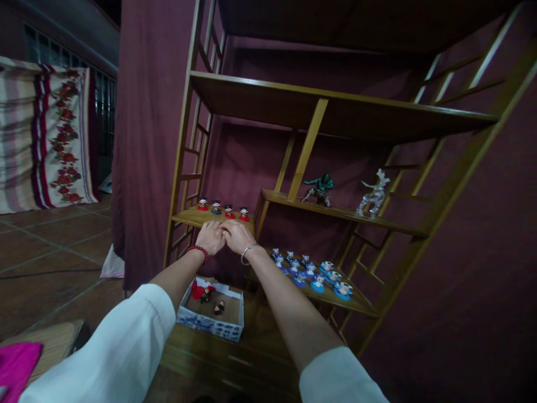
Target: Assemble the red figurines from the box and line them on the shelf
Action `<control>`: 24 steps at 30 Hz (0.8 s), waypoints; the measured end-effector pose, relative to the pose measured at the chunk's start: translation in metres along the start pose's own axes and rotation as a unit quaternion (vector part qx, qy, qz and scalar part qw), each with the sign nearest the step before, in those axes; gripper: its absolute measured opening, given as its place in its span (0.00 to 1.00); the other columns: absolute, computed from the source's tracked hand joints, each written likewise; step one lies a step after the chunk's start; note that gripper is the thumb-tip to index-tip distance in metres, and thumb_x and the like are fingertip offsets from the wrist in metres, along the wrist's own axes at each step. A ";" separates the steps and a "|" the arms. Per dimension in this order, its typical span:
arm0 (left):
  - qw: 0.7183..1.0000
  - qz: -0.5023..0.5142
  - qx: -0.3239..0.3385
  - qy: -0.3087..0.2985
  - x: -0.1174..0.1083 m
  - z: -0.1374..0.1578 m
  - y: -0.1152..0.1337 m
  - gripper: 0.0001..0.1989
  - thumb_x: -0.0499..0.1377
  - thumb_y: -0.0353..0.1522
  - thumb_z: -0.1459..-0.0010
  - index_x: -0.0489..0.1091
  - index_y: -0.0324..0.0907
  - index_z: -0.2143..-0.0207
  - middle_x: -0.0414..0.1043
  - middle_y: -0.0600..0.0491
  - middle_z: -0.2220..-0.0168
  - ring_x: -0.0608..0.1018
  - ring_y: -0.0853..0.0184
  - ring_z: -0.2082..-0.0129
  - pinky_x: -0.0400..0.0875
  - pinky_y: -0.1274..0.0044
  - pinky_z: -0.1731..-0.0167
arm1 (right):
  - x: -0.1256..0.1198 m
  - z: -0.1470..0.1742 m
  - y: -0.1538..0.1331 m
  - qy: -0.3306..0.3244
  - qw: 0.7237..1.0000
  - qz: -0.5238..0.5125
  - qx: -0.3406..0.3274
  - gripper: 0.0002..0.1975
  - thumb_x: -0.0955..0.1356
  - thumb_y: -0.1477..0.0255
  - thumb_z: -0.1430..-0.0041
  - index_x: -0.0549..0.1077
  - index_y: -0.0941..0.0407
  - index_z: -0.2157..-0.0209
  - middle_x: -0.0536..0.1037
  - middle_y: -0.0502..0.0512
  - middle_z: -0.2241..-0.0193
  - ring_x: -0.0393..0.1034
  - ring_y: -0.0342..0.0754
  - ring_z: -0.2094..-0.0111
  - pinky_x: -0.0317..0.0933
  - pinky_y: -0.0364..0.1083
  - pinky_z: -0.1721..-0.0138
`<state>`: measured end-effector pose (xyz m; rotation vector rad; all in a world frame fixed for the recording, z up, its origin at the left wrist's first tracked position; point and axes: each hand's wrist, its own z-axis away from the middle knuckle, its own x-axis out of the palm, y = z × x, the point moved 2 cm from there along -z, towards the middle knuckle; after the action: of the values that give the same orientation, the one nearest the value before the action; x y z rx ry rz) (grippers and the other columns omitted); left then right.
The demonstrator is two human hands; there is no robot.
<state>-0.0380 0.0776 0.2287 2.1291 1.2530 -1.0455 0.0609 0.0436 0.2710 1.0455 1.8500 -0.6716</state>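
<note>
Closely bunched fingers [231, 228], any hold unclear, near four figurines [229, 212], printed box [210, 327] below (print illegible)

Holds the left hand [212, 237] against the right hand [238, 236] just in front of the left shelf [184, 217], near four figurines [229, 211] standing in a row, hiding the space between the two; wears red beads [198, 249] on the left wrist and a bangle [244, 255] on the right. Has below the hands an open box [210, 327] with two dark figures [205, 295] and something red [197, 290] inside, and to the right a lower shelf [361, 305] bearing small figures [310, 270] in rows. Faces a wooden rack [268, 84] with a green statue [324, 184] and a silvery statue [372, 196] above those rows, with a maroon curtain [146, 140], a floral cloth [67, 140] and a pink cloth [17, 364] off to the left.
</note>
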 end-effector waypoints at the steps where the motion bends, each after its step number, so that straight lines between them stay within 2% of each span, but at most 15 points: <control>1: 1.000 -0.001 0.003 0.009 0.001 0.005 0.001 0.20 0.44 0.33 0.44 0.63 0.39 0.51 0.62 0.45 0.48 0.60 0.61 0.46 0.51 0.68 0.47 | 0.003 0.005 -0.001 0.021 0.999 -0.024 -0.004 0.15 0.59 0.77 0.46 0.70 0.54 0.58 0.71 0.53 0.55 0.63 0.43 0.52 0.54 0.42 0.49; 4: 0.999 -0.003 0.005 0.036 0.005 0.019 0.005 0.23 0.45 0.32 0.46 0.59 0.37 0.47 0.57 0.45 0.44 0.55 0.61 0.42 0.44 0.68 0.43 | 0.014 0.022 -0.005 0.083 0.994 -0.071 -0.015 0.17 0.60 0.79 0.47 0.70 0.55 0.57 0.69 0.54 0.53 0.60 0.43 0.50 0.52 0.43 0.46; 6: 0.999 0.000 -0.001 0.054 0.008 0.028 0.008 0.25 0.46 0.31 0.46 0.55 0.37 0.44 0.53 0.45 0.42 0.51 0.61 0.40 0.42 0.67 0.42 | 0.021 0.032 -0.008 0.102 0.991 -0.087 -0.019 0.18 0.59 0.80 0.48 0.69 0.56 0.56 0.68 0.54 0.52 0.58 0.43 0.49 0.51 0.43 0.46; 10: 0.996 0.017 -0.026 0.079 0.014 0.040 0.014 0.27 0.44 0.29 0.45 0.48 0.34 0.42 0.46 0.44 0.39 0.44 0.61 0.38 0.45 0.65 0.42 | 0.030 0.049 -0.015 0.108 0.988 -0.106 -0.014 0.21 0.57 0.81 0.48 0.67 0.56 0.53 0.65 0.54 0.49 0.58 0.42 0.48 0.52 0.41 0.46; 14: 0.997 0.037 -0.019 0.072 0.020 0.045 0.018 0.27 0.42 0.26 0.45 0.46 0.30 0.42 0.43 0.41 0.39 0.37 0.62 0.38 0.47 0.65 0.42 | 0.036 0.059 -0.021 0.112 0.986 -0.121 0.004 0.23 0.56 0.82 0.48 0.64 0.56 0.50 0.62 0.54 0.47 0.58 0.42 0.48 0.52 0.40 0.46; 20: 0.995 0.062 -0.015 0.076 0.026 0.055 0.019 0.28 0.42 0.27 0.45 0.41 0.29 0.41 0.38 0.41 0.38 0.32 0.63 0.39 0.45 0.65 0.42 | 0.051 0.067 -0.022 0.120 0.980 -0.159 0.011 0.22 0.55 0.82 0.47 0.64 0.57 0.51 0.61 0.55 0.47 0.57 0.41 0.47 0.50 0.39 0.46; 24: 0.994 0.072 -0.015 0.077 0.044 0.067 0.019 0.27 0.44 0.27 0.46 0.46 0.32 0.42 0.36 0.44 0.37 0.34 0.63 0.39 0.46 0.67 0.41 | 0.074 0.071 -0.015 0.128 0.972 -0.198 0.000 0.20 0.55 0.82 0.48 0.67 0.58 0.55 0.65 0.56 0.51 0.60 0.43 0.50 0.54 0.41 0.47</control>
<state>-0.0338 0.0446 0.1534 2.2736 1.1558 -0.8111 0.0593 0.0100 0.1733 0.7961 2.3171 -0.7948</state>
